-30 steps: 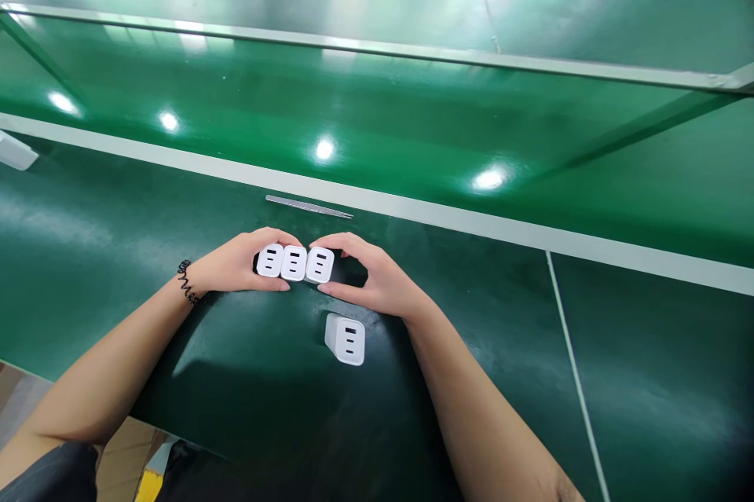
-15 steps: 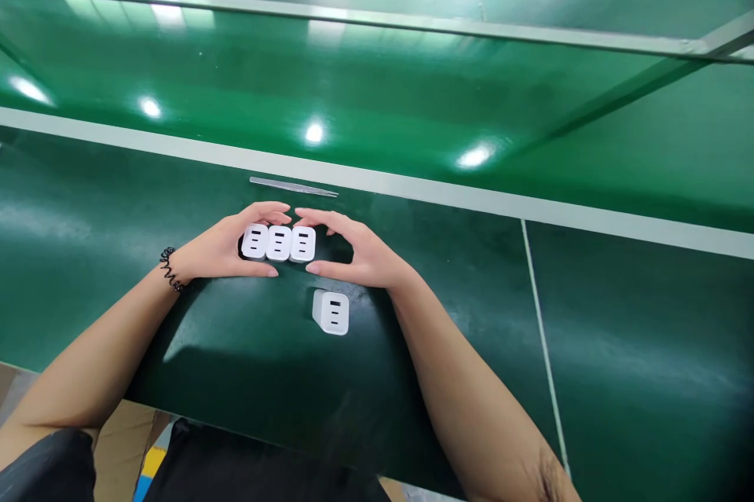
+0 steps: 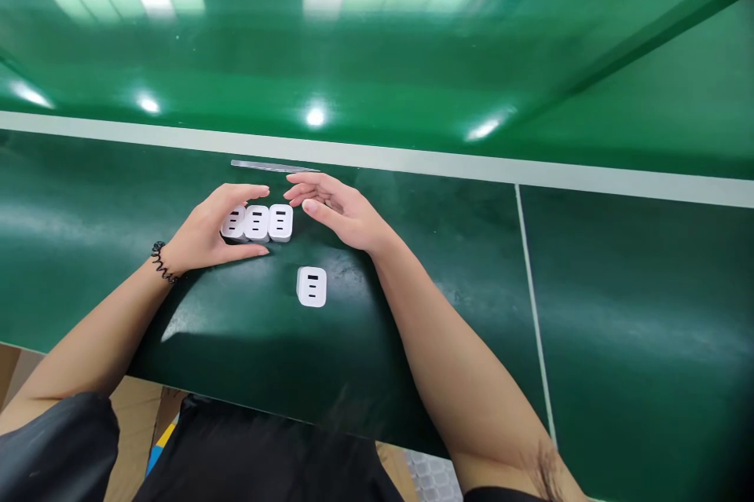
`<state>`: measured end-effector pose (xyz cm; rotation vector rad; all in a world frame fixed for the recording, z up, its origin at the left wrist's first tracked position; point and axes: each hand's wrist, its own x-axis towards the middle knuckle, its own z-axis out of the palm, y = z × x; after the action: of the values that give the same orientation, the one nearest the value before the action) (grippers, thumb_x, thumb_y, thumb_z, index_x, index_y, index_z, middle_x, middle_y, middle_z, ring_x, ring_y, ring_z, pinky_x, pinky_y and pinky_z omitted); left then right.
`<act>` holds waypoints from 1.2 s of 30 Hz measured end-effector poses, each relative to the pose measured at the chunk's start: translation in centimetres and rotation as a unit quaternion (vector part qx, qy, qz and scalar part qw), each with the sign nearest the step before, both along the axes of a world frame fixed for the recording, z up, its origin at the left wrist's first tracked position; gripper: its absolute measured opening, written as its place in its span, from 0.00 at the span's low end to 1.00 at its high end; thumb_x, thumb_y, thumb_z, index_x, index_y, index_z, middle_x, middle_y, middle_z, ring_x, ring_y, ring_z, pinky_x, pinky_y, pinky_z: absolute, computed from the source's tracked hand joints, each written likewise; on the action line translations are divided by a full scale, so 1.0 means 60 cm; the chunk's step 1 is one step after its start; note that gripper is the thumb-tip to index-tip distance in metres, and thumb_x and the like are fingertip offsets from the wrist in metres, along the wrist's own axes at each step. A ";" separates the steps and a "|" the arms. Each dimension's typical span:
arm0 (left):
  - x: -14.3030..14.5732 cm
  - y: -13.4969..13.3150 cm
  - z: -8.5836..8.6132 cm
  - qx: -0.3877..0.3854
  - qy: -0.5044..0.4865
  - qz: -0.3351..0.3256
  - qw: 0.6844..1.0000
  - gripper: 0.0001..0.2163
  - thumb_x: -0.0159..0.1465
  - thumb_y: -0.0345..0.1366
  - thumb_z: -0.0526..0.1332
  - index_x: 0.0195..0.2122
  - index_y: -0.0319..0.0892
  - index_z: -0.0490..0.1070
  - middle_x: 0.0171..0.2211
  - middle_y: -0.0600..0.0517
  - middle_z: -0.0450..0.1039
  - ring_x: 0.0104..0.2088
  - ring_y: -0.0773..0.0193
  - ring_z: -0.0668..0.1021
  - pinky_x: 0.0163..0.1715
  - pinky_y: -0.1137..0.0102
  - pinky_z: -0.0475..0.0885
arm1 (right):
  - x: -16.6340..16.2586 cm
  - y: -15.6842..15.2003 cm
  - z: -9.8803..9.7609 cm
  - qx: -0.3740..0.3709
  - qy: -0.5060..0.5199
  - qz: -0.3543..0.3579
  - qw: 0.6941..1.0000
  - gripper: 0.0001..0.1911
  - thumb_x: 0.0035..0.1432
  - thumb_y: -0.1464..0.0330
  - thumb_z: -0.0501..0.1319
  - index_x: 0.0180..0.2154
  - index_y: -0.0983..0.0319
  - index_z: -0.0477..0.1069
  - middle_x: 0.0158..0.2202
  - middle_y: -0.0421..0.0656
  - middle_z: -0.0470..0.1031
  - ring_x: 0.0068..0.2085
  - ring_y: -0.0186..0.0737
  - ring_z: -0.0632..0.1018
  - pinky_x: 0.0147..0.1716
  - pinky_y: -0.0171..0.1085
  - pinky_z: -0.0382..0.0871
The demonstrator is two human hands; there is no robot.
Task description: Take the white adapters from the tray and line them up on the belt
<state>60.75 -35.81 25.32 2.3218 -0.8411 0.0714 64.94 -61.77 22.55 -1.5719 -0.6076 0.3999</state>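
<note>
Three white charger blocks [image 3: 257,224] stand side by side in a row on the green table, their port faces up. My left hand [image 3: 215,223] curves around the row's left end, fingers beyond it and thumb on the near side. Its thumb and fingers are apart; whether the palm touches the leftmost block is hard to tell. To the right of the row, my right hand [image 3: 338,207] is open, with nothing in it. Nearer to me stands a fourth, separate white charger block [image 3: 312,287], which neither hand touches.
Behind my hands lies a pair of metal tweezers [image 3: 265,166], close to the pale strip [image 3: 412,158] along the table's back. A glossy green panel [image 3: 377,54] rises beyond it. On the right, a light seam line [image 3: 533,298] crosses the green tabletop [image 3: 636,345].
My right hand has drawn away from the right end of the row, and its thumb has lifted toward the fingers. The left hand stays around the row. The camera view has shifted slightly.
</note>
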 end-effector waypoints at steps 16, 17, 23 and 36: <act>-0.002 -0.031 0.003 0.198 -0.203 0.037 0.958 0.27 0.66 0.60 0.57 0.55 0.45 0.70 0.48 0.46 0.77 0.43 0.57 0.79 0.41 0.64 0.71 | 0.015 0.012 -0.021 0.058 0.039 -0.035 0.997 0.23 0.62 0.50 0.60 0.51 0.57 0.73 0.48 0.44 0.79 0.46 0.42 0.80 0.54 0.48 0.73; 0.000 -0.031 -0.003 0.204 -0.201 0.039 0.957 0.26 0.67 0.59 0.55 0.55 0.45 0.71 0.45 0.47 0.78 0.40 0.59 0.79 0.39 0.65 0.70 | 0.016 0.012 -0.023 0.054 0.039 -0.036 0.997 0.23 0.62 0.50 0.60 0.51 0.57 0.73 0.48 0.44 0.79 0.46 0.42 0.80 0.54 0.48 0.73; 0.000 0.018 -0.017 0.202 -0.189 0.036 0.960 0.29 0.67 0.62 0.52 0.55 0.45 0.72 0.41 0.47 0.79 0.38 0.61 0.79 0.39 0.67 0.68 | 0.015 0.017 -0.021 0.014 0.028 -0.049 0.998 0.26 0.60 0.47 0.61 0.49 0.58 0.75 0.46 0.45 0.80 0.44 0.44 0.81 0.54 0.50 0.74; 0.048 0.449 0.012 0.264 -0.044 0.474 0.839 0.23 0.67 0.51 0.60 0.58 0.43 0.69 0.50 0.43 0.76 0.49 0.52 0.78 0.45 0.66 0.71 | 0.047 -0.001 -0.066 -0.035 0.045 -0.101 0.993 0.26 0.54 0.44 0.64 0.46 0.54 0.78 0.43 0.46 0.82 0.42 0.45 0.82 0.45 0.43 0.81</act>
<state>63.64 -8.87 26.02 3.0578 0.4019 0.4131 67.74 -61.85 18.57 -1.6552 -0.3655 0.3403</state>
